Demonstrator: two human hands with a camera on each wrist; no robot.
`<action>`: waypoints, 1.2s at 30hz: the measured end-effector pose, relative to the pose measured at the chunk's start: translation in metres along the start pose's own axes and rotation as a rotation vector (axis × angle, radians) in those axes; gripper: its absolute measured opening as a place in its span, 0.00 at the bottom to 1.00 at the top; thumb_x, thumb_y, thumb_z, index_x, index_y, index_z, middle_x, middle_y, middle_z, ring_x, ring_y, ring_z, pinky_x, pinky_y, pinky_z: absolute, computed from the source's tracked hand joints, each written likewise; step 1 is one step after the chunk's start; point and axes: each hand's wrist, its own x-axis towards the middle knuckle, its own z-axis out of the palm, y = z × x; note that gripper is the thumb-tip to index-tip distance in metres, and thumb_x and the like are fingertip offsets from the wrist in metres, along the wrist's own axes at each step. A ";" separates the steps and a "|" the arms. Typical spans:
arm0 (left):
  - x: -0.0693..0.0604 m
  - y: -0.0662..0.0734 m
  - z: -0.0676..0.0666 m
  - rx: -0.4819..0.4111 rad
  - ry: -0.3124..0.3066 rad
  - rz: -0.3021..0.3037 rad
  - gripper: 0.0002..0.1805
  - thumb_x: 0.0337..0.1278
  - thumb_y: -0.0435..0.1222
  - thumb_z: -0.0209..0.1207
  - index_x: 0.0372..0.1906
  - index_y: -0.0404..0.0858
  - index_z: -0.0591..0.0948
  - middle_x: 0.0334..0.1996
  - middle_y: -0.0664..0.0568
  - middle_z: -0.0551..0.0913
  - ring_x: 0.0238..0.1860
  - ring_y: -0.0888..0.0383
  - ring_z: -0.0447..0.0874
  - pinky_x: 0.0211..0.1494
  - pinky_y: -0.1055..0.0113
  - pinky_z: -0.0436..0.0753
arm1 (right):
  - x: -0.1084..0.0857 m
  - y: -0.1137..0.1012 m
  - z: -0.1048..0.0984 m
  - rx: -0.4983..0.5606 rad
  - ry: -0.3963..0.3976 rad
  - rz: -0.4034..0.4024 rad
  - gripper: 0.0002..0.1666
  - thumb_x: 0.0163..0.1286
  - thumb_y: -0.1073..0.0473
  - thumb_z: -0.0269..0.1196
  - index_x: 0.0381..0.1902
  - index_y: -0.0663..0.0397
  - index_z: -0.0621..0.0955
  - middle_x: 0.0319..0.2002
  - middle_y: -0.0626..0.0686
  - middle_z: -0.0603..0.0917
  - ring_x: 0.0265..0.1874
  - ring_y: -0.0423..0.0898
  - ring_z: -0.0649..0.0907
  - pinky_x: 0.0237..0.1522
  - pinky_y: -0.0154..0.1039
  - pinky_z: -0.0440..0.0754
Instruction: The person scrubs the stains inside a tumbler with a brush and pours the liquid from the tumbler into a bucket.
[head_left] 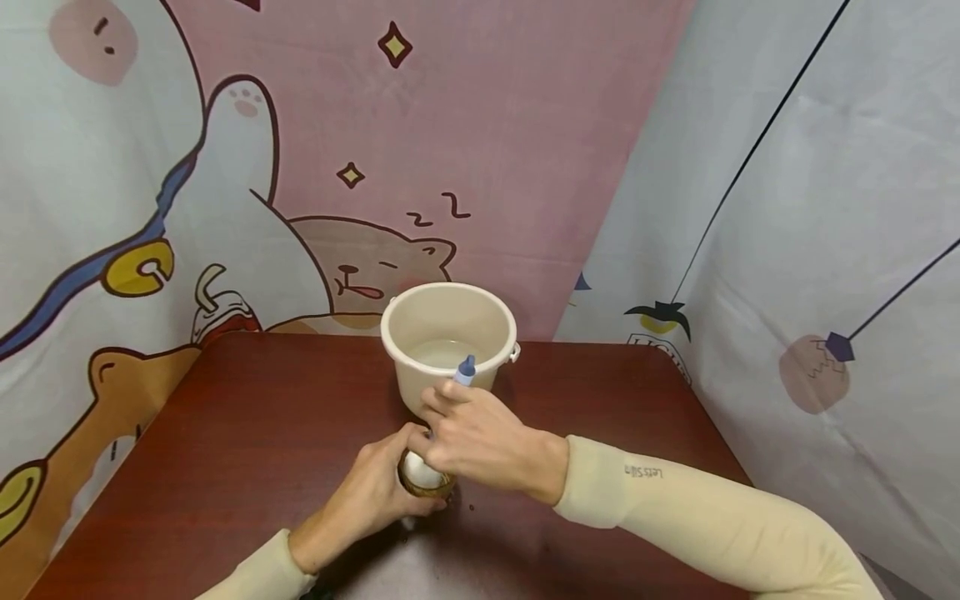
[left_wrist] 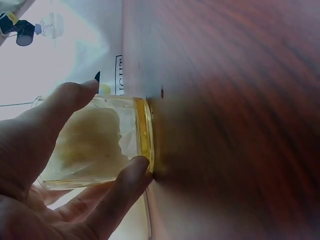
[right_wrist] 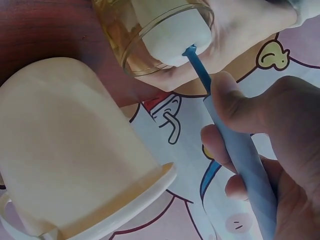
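Observation:
My left hand (head_left: 367,485) grips a clear, amber-tinted glass cup (left_wrist: 131,122) low over the brown table, thumb and fingers round its side. The left wrist view shows the cup's thick base at or just above the tabletop; I cannot tell if they touch. Inside the cup sits the white sponge head (right_wrist: 175,37) of a cup brush. My right hand (head_left: 480,437) holds the brush by its blue handle (right_wrist: 240,160), which slopes up out of the cup. The thumb presses along the handle near its thin neck, with fingers curled round the other side.
A cream bucket (head_left: 408,379) with some water in it stands just beyond the hands, near the back of the table (head_left: 285,417). Small drops and a wet-looking sheen lie near the cup. A cartoon-printed cloth (head_left: 487,150) hangs behind and at the sides.

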 end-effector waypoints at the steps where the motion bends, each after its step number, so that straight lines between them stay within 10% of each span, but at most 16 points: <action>1: 0.000 0.000 0.000 0.000 0.001 0.000 0.45 0.34 0.45 0.97 0.61 0.53 0.83 0.49 0.62 0.94 0.46 0.63 0.93 0.50 0.63 0.93 | 0.000 0.000 0.001 -0.003 0.002 -0.002 0.05 0.72 0.52 0.78 0.37 0.34 0.90 0.32 0.42 0.91 0.41 0.44 0.80 0.58 0.39 0.72; 22: 0.001 0.000 -0.002 0.018 0.004 0.031 0.45 0.35 0.46 0.97 0.61 0.54 0.82 0.45 0.60 0.94 0.43 0.61 0.93 0.47 0.63 0.93 | 0.003 0.013 -0.005 -0.147 -0.093 -0.108 0.08 0.77 0.46 0.71 0.35 0.26 0.91 0.29 0.39 0.92 0.44 0.45 0.79 0.64 0.40 0.68; 36: 0.000 0.001 -0.002 0.017 -0.031 -0.020 0.45 0.35 0.47 0.98 0.62 0.52 0.83 0.48 0.56 0.95 0.45 0.59 0.93 0.47 0.64 0.91 | 0.004 0.039 -0.005 0.065 -0.265 -0.073 0.18 0.56 0.38 0.86 0.34 0.28 0.86 0.30 0.41 0.92 0.43 0.46 0.82 0.63 0.44 0.70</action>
